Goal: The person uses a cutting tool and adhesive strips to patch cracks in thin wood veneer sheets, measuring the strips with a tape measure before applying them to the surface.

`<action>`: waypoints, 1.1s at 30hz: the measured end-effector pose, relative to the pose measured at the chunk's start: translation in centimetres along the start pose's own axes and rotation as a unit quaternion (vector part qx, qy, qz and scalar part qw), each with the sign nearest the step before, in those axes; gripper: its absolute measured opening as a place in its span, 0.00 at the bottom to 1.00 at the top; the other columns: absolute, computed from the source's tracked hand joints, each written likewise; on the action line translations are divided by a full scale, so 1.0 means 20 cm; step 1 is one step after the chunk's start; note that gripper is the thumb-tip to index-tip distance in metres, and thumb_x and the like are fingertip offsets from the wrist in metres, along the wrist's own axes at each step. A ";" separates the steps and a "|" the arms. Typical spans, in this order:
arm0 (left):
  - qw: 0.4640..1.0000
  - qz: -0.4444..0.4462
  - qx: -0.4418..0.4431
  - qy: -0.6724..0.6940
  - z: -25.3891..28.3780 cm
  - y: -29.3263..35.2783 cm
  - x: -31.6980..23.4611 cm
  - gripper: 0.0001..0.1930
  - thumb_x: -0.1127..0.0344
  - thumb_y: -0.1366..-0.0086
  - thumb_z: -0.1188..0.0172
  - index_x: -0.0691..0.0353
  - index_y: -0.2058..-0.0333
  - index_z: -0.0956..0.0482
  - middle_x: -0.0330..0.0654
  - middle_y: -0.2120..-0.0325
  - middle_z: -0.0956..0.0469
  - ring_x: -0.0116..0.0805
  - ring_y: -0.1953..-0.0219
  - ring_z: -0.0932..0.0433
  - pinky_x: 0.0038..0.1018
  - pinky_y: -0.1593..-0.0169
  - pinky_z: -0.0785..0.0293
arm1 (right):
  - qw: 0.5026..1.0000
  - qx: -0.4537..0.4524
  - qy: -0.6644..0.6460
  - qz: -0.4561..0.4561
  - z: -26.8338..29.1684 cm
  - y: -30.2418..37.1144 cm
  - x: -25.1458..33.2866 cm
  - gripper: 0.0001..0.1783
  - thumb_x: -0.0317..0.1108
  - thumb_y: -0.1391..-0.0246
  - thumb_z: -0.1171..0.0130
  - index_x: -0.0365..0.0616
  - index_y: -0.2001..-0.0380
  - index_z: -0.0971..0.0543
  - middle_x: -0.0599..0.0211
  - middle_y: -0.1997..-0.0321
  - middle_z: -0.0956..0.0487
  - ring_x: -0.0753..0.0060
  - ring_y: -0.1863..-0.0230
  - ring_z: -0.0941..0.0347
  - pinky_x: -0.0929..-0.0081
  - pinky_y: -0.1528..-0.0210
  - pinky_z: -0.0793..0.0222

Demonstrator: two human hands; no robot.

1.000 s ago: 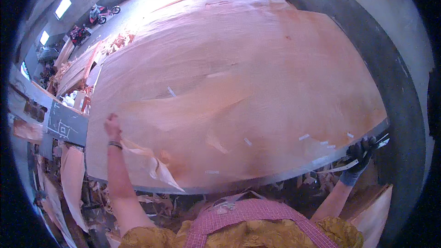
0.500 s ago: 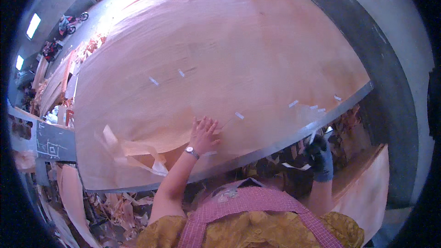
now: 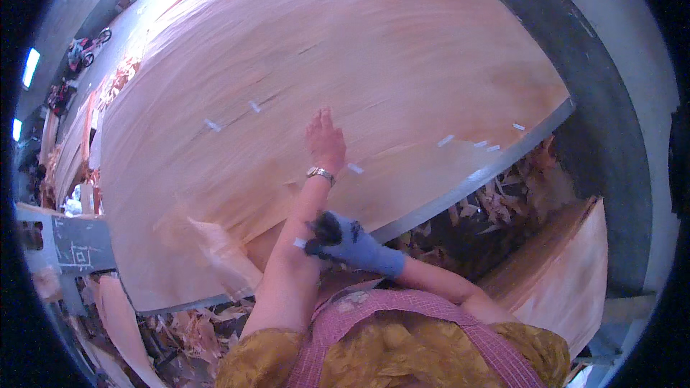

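Observation:
My left hand (image 3: 327, 142), bare with a watch (image 3: 320, 174) at the wrist, lies flat on a large wood veneer sheet (image 3: 388, 65), fingers stretched away from me. In a grey-blue glove with black fingertips, my right hand (image 3: 343, 243) crosses over beside my left forearm. Its fingers are pinched, with a small piece of white tape (image 3: 300, 243) at the tips, close to the forearm. Several short tape pieces (image 3: 355, 168) stick to the veneer. Left of my forearm a loose veneer strip (image 3: 223, 248) lies by a torn part of the sheet's near edge.
The grey table edge (image 3: 431, 210) curves along my front. Veneer scraps (image 3: 496, 197) fill the space below it. A stack of veneer (image 3: 557, 280) stands at my right, and a grey metal bracket (image 3: 83, 244) juts out at the left. Motorbikes (image 3: 88, 49) are parked far left.
My right hand has swung left from beyond the table's right edge to my left forearm. My left hand has slid farther out over the veneer. The view has shifted slightly.

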State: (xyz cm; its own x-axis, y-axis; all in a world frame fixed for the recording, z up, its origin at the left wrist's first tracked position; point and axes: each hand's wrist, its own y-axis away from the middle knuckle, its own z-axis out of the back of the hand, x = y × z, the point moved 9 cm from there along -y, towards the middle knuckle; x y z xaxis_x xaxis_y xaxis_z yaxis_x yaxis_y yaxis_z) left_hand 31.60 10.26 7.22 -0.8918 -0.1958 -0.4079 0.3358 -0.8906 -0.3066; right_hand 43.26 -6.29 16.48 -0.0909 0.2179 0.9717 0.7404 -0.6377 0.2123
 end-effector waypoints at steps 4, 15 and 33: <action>0.998 0.009 0.068 -0.008 -0.19 0.06 -0.01 0.35 0.61 0.38 0.43 0.58 0.33 0.44 0.50 0.35 0.39 0.49 0.33 0.42 0.44 0.31 0.47 | 0.975 -0.102 0.192 0.038 0.44 0.06 -0.12 0.18 0.33 0.46 0.33 0.40 0.54 0.25 0.65 0.58 0.20 0.73 0.58 0.23 0.71 0.54 0.26; 0.964 0.153 0.128 -0.176 -0.26 0.11 0.21 0.36 0.42 0.34 0.51 0.41 0.30 0.46 0.46 0.29 0.51 0.53 0.27 0.55 0.53 0.29 0.64 | 0.686 -0.266 0.677 0.006 2.74 0.03 -0.58 0.33 0.39 0.40 0.49 0.38 0.34 0.39 0.45 0.29 0.40 0.46 0.29 0.44 0.50 0.29 0.52; 0.975 0.092 0.123 -0.162 -0.07 0.68 -0.17 0.41 0.47 0.41 0.38 0.48 0.32 0.42 0.48 0.31 0.45 0.50 0.28 0.51 0.54 0.30 0.60 | 0.633 -0.364 0.683 -0.030 2.90 0.74 -0.54 0.29 0.42 0.36 0.51 0.37 0.37 0.34 0.47 0.30 0.38 0.49 0.29 0.45 0.50 0.27 0.55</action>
State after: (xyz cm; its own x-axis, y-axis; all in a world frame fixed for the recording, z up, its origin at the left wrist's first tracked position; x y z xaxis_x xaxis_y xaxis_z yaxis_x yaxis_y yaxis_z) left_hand 39.66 -0.60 3.31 -0.8857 -0.4451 -0.1322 0.4516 -0.8920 -0.0221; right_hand 93.88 24.71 3.15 -0.9628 -0.2674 0.0382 0.2512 -0.9382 -0.2381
